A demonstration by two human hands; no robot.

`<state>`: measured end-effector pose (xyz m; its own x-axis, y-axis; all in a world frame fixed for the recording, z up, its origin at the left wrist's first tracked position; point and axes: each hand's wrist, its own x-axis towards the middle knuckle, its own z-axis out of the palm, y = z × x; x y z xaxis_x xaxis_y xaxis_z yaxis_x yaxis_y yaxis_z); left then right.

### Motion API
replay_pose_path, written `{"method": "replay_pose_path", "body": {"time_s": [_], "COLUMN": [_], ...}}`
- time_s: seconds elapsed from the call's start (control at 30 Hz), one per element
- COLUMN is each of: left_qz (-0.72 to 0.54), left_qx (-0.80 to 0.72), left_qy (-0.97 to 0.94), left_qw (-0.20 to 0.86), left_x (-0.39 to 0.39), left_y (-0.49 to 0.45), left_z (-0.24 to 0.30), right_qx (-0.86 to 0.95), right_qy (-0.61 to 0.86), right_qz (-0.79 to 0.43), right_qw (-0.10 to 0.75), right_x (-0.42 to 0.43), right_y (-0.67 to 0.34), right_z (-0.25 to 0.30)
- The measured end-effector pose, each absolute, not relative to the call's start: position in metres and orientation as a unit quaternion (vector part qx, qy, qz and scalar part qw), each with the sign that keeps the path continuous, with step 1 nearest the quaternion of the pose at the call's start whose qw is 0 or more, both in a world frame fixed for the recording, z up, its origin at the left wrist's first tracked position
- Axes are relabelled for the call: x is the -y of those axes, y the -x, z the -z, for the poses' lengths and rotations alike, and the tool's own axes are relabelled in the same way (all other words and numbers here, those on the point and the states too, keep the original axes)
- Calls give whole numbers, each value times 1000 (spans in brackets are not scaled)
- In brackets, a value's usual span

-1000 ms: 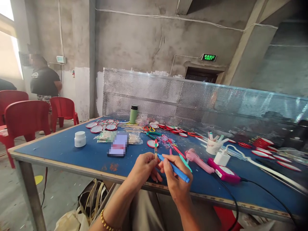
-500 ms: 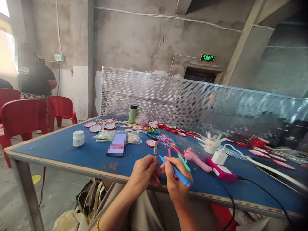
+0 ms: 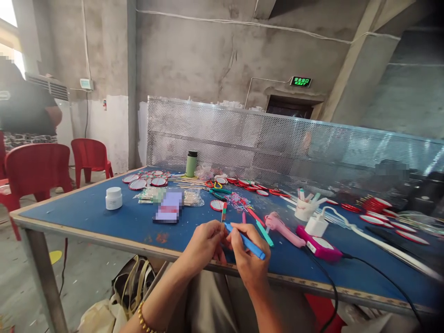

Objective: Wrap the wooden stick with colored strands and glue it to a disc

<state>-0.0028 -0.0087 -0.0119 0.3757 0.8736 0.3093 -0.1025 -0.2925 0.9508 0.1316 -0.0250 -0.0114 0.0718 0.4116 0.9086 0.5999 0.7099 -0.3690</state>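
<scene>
My left hand (image 3: 203, 243) is closed over the table's front edge and pinches a thin flat stick (image 3: 224, 211) that stands up from the fingers. Coloured bands, red and green among them, cross its upper end. A blue marker pen (image 3: 253, 248) is gripped in my right hand (image 3: 252, 266), its tip close beside the stick; whether they touch I cannot tell. A teal marker (image 3: 265, 234) and a pink tool with a cord (image 3: 285, 231) lie right of my hands. Just beyond the stick is a round red-rimmed disc (image 3: 217, 205).
On the blue table (image 3: 132, 226) are a white jar (image 3: 114, 199), a phone (image 3: 169, 207), pliers (image 3: 218, 194), a green bottle (image 3: 191, 164), a cup of pens (image 3: 305, 209) and a magenta power strip (image 3: 322, 247). A perforated metal panel (image 3: 222, 134) stands behind. A person (image 3: 27, 101) is at far left.
My right hand has moved left, bringing the blue marker's tip up to the stick. My left hand has barely shifted. The person at far left has moved further left.
</scene>
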Motion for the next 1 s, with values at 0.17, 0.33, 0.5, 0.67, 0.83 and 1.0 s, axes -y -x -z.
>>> {"method": "replay_pose_path", "body": {"time_s": [0.17,0.33,0.5,0.67,0.83,1.0], "left_qz": [-486,-492,-500,-497,-495,-496], "left_qx": [-296,-301,-307,-319,-328,-332], "left_qy": [-636,-635,-640,-657,-662,-665], "left_qw": [520,513,495,468,457,449], "left_x": [11,12,11,12,13,13], "left_y": [2,0,-1,0,0,0], "left_z": [13,15,16,15,16,19], "right_qx": [692,682,684,688,693,697], "right_qy": [364,366,364,365,364,365], "right_qz": [99,101,108,114,114,117], "right_qw": [616,625,623,617,612,607], "right_x": [28,29,30,31,31,30], "right_y": [-131,-131,-131,-131,-132,-132], "right_z": [9,9,8,9,9,9]}}
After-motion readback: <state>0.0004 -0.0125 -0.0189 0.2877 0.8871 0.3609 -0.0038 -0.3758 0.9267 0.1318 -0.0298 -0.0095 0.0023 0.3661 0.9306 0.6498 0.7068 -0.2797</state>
